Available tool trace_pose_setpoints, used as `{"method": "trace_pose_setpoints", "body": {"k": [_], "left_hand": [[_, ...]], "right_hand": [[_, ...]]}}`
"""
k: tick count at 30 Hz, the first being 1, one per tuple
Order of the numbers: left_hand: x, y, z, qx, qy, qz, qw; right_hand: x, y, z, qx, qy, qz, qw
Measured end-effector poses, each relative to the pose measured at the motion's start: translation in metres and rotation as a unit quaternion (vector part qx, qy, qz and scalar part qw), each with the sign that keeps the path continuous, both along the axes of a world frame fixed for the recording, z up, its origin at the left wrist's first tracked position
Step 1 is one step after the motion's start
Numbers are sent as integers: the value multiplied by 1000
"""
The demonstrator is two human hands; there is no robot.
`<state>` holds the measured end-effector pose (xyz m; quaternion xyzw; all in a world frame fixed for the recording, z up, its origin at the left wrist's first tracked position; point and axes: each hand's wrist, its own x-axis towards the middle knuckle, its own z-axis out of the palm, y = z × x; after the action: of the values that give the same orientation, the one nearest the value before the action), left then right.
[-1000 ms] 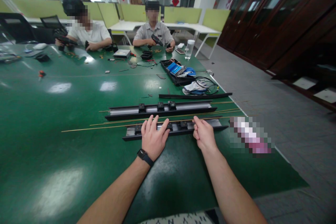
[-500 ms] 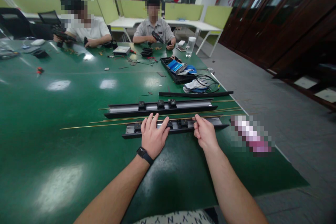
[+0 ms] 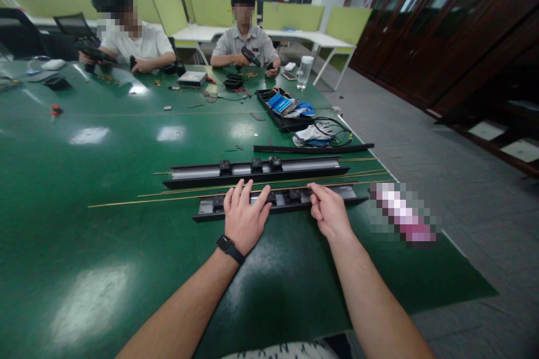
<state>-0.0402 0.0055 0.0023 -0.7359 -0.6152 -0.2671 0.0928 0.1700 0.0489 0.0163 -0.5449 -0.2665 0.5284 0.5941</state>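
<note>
A near black channel strip (image 3: 202, 217) with a silvery inside lies across the table in front of me. Small black blocks (image 3: 292, 196) sit in it. My left hand (image 3: 245, 213), a dark watch on its wrist, rests over the strip with fingers spread. Thumb and forefinger of my right hand (image 3: 329, 208) are pinched together at a long thin brass-coloured rod (image 3: 168, 199), over the strip's right part. That rod runs along the strip's far side, past my left fingertips. Behind it lie more thin rods (image 3: 366, 173) and a second channel strip (image 3: 193, 174) with black blocks (image 3: 256, 165).
Farther back are a plain black bar (image 3: 311, 149), a glove (image 3: 314, 134) with black cable, and a black tray (image 3: 286, 122) holding blue items. A pixelated pink object (image 3: 404, 213) lies right, near the table edge. Two co-workers holding power drills (image 3: 251, 56) sit across the green table (image 3: 126, 146).
The whole view has shifted slightly. Both hands keep nearly the same places on the near strip and rod; nothing has been picked up or let go.
</note>
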Motion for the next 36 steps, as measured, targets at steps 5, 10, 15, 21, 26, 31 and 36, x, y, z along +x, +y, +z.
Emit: {"method": "trace_pose_setpoints", "body": {"k": [5, 10, 15, 21, 26, 31, 36], "left_hand": [[0, 0, -1, 3, 0, -2, 1000], [1, 1, -2, 9, -2, 0, 1000], [1, 1, -2, 9, 4, 0, 1000], [1, 1, -3, 21, 4, -3, 1000], [1, 2, -3, 22, -4, -5, 1000], [1, 2, -3, 22, -11, -7, 1000], [1, 1, -3, 16, -2, -3, 1000]], "right_hand": [[1, 1, -2, 4, 3, 4, 1000], [1, 1, -4, 8, -5, 5, 1000], [0, 1, -5, 13, -14, -2, 1000], [-2, 3, -4, 14, -17, -23, 999], [-3, 3, -4, 10, -16, -36, 999], [-3, 3, -4, 13, -13, -36, 999], [-1, 3, -4, 14, -8, -26, 1000]]}}
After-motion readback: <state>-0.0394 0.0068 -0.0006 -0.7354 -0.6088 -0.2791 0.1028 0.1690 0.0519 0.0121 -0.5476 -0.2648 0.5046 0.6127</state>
